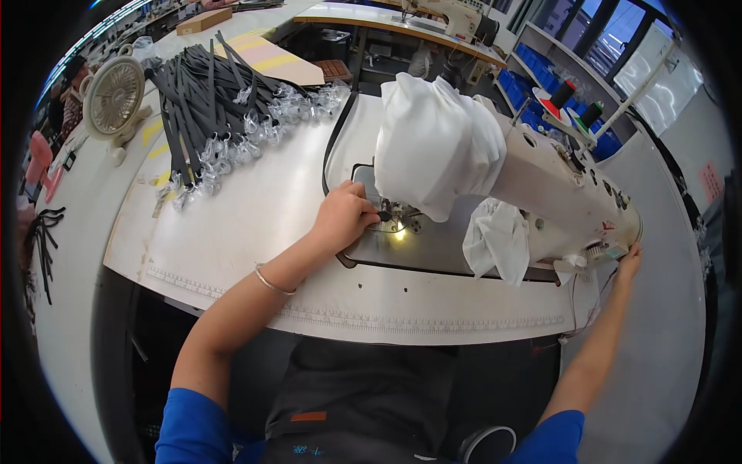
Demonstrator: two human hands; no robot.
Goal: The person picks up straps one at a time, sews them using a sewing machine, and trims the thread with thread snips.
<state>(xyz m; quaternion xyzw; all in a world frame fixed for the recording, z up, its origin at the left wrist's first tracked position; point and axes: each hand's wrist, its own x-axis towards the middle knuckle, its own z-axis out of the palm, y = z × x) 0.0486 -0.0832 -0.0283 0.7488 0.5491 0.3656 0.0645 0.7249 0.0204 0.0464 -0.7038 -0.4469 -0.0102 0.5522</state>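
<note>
Well, in the head view the left grip [346,215] is closed, thumb and fingers together on a black strap [384,216], right beside the lit needle area of the sewing machine [560,182]. The strap's short end lies at the fingertips and points right, toward the needle area, its short visible axis running roughly across the view. Beyond the left grip, a long black band [334,147] runs away from the person, standing up in a curve that bends right at its far end; the hand hides whether it joins the strap.

Just beyond and right of the left grip, a white cloth cover [440,147] hangs over the machine's head. Farther right, a smaller white cloth [498,241] hangs bunched below the arm of the machine. The right grip [630,261] reaches the machine's far right end and touches it there; its fingers are partly hidden, so I cannot tell whether they are apart or together.

Well left of and beyond the left grip, dark straps [209,100] lie heaped on the table [232,240], with clear plastic pieces [220,158] at their near ends. Nearer the person than the left grip, a ruler scale [417,323] runs along the table's edge.
</note>
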